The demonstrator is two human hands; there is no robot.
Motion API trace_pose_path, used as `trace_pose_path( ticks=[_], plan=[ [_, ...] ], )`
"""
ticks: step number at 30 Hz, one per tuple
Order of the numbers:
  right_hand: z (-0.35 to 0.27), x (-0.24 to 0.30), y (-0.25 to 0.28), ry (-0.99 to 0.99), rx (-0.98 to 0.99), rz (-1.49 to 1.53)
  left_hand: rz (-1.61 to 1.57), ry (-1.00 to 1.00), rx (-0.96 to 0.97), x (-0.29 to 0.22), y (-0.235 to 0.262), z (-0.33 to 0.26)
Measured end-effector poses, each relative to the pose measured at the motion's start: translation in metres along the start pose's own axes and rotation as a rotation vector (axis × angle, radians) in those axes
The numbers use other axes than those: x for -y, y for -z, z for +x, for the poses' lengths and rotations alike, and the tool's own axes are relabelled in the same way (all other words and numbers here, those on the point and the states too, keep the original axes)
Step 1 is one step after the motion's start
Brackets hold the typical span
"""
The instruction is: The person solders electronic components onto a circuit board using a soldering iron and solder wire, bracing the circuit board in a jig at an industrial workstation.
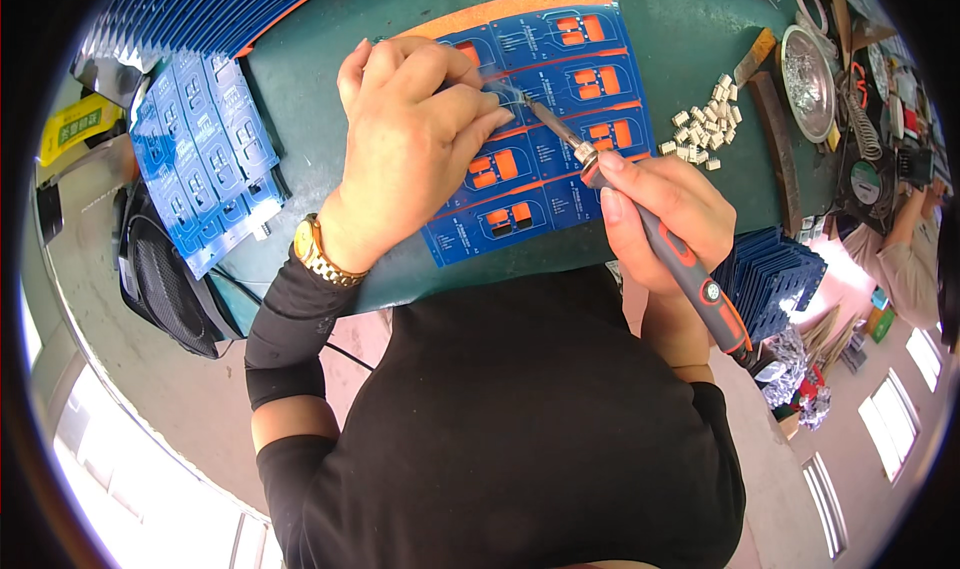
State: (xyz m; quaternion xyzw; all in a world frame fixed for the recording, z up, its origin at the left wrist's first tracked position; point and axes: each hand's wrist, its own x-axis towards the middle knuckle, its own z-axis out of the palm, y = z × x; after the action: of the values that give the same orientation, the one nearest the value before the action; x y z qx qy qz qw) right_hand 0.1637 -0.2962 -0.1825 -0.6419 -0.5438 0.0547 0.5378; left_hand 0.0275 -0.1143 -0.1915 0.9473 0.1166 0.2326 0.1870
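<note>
A blue circuit board panel (560, 89) with orange patches lies on the green bench mat (320, 79). My left hand (410, 144) rests on the panel's left part, fingers curled and pinched near a thin strand of solder wire at the iron's tip. My right hand (665, 214) grips a soldering iron (690, 279) with a grey and orange handle. Its metal tip (530, 104) touches the panel beside my left fingertips, with a wisp of smoke there. A gold watch (318, 252) sits on my left wrist.
A fan of blue boards (205, 159) lies at the left, another stack (770, 274) at the right edge. Small white connectors (705, 129) are heaped right of the panel. A metal dish (808, 79), tools and a spring stand crowd the far right. Another person's arm (905, 254) shows there.
</note>
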Motion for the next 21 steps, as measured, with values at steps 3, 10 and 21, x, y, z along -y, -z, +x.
trace_pose_path(
  ticks=[3,10,21],
  plan=[
    [-0.002,0.003,0.002,-0.028,0.014,-0.007,0.009,0.021,0.009,0.000,-0.001,-0.003],
    [-0.001,0.009,0.006,-0.029,0.060,-0.014,0.003,0.000,-0.021,0.001,-0.004,-0.002],
    [-0.006,0.004,0.002,-0.010,-0.006,0.017,-0.067,-0.088,-0.012,0.015,-0.004,-0.001]
  ],
)
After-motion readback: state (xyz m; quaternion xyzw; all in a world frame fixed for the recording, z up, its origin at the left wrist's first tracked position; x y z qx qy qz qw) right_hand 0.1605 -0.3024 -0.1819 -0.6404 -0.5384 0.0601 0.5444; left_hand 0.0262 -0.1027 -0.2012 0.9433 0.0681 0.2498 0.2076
